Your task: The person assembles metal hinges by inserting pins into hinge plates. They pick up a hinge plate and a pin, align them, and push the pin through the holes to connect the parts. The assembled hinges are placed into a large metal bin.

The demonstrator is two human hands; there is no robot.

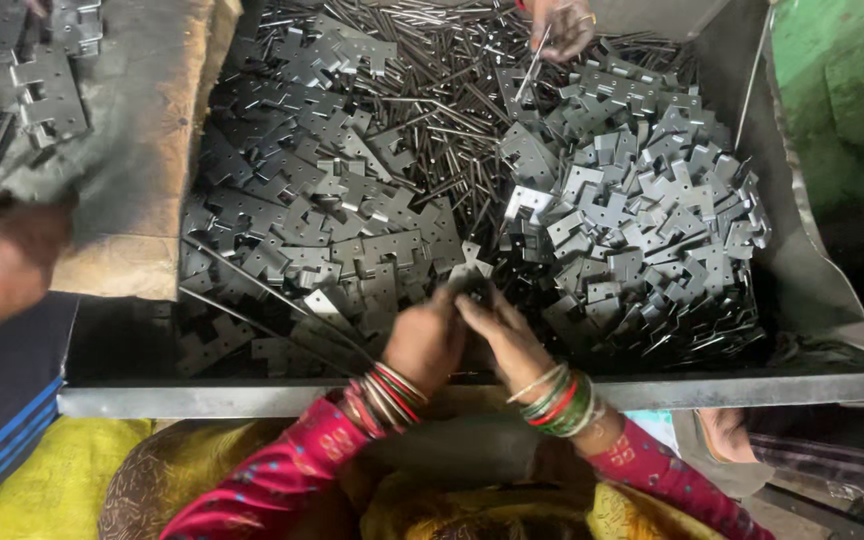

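Both hands meet over the tray front edge: left hand [424, 338] and right hand [507, 335], fingertips together, pinched on a small hinge leaf [472, 268] that pokes up just past the fingertips. Can't tell if it's one leaf or two mated, or if a pin is in it; fingers hide it. Step, imo: pairing or lining up leaves by hand, mid-assembly. Flat leaves pile [322, 210] sits left of the fingers, curled leaves heap [642, 220] right of them and touching the right knuckles, loose pins [452, 110] beyond the fingertips, well apart from them. Tray rim [252, 398] runs just under the wrists. Next move prob needs knuckles aligned w/ firm two-hand pinch, then a reach fwd past the fingertips for a pin. Risk: sharp edges, leaf slips back into the pile. Another person's hand [562, 25] at the far side holds a thin rod [532, 58]; a third person's arm [2, 260] far left, near a burlap sack [152, 150].
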